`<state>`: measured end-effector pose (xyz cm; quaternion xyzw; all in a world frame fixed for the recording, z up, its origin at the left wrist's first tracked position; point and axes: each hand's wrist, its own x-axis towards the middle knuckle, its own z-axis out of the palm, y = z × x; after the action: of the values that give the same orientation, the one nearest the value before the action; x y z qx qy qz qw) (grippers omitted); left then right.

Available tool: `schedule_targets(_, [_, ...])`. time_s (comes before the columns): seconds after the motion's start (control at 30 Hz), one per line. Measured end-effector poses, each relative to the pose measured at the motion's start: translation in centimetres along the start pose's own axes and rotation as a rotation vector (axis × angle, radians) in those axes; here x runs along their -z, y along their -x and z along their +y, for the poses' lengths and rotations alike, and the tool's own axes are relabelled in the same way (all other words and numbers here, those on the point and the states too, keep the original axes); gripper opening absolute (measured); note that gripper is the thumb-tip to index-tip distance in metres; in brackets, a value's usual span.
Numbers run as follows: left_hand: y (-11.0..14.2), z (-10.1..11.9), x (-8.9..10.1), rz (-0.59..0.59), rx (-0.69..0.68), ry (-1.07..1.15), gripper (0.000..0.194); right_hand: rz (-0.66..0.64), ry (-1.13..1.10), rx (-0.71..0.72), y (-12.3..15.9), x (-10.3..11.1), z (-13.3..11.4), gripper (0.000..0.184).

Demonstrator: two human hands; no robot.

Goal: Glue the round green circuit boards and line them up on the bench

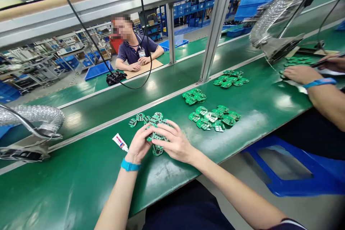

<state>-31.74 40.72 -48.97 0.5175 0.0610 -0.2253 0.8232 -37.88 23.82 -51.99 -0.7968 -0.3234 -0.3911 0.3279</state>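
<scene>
Small green circuit boards point(160, 136) lie in a heap between my two hands on the green bench. My left hand point(140, 142) curls around the heap's left side, its fingers bent against the boards. From the right, my right hand point(176, 143) reaches over the same boards, with its fingers slightly spread and pressing on them; its fingertips partly cover them. A few loose boards point(132, 122) lie just beyond my left fingers, and one board point(157, 150) shows below my hands. Beside my left wrist is a white tube point(120, 142) with a red and blue label.
More circuit board groups point(214, 118) lie to the right, with others point(194, 96) behind. Flexible silver ducts point(40, 116) stand at both sides. A metal post point(217, 25) rises at the bench's back rail. A co-worker's hand point(303, 74) works at far right; another person point(137, 50) sits opposite.
</scene>
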Motion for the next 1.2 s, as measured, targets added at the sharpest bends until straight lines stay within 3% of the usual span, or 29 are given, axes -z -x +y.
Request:
schedule_targets(0.07, [-0.2, 0.0, 0.3, 0.004, -0.075, -0.065, 0.038, 0.113, -0.065, -0.212, 0.4, -0.2, 0.3, 0.059])
schedule_targets(0.17, [-0.3, -0.7, 0.3, -0.037, -0.173, -0.199, 0.032, 0.247, -0.473, -0.609, 0.1, -0.8, 1.3, 0.070])
schedule_targets(0.27, [-0.3, -1.4, 0.0, -0.043, -0.271, -0.329, 0.025, 0.239, -0.834, -0.933, -0.8, -1.4, 2.1, 0.051])
schedule_targets(0.33, [-0.5, -1.6, -0.1, -0.057, -0.329, -0.406, 0.023, 0.262, -0.867, -1.051, -1.2, -1.7, 2.4, 0.038])
schedule_targets(0.47, [-1.5, -1.8, -0.3, -0.048, -0.407, -0.578, 0.023, 0.316, -0.706, -1.034, -1.3, -2.1, 2.7, 0.027])
schedule_targets(0.63, [-2.2, -3.2, -1.3, 0.204, -0.628, -0.871, 0.016, 0.380, -0.594, -1.060, -0.9, -3.2, 4.1, 0.024])
schedule_targets(0.73, [-2.5, -3.9, -2.3, 0.261, -0.724, -0.958, 0.014, 0.436, -0.503, -1.106, -0.8, -3.4, 4.9, 0.022])
schedule_targets(0.87, [-3.5, -3.6, -3.0, 0.156, -0.690, -0.947, 0.016, 0.469, -0.517, -1.116, -0.8, -2.6, 5.5, 0.027])
schedule_targets(1.03, [-5.2, -2.9, -2.7, 0.058, -0.514, -0.595, 0.020, 0.473, -0.804, -1.175, -0.7, -1.0, 5.7, 0.040])
schedule_targets(1.1, [-5.4, -2.9, -2.6, 0.020, -0.451, -0.574, 0.021, 0.427, -0.885, -1.185, -0.4, -0.4, 5.6, 0.043])
schedule_targets(1.2, [-5.1, -2.7, -2.9, -0.059, -0.457, -0.723, 0.019, 0.283, -0.945, -1.200, 0.1, 0.4, 5.5, 0.043])
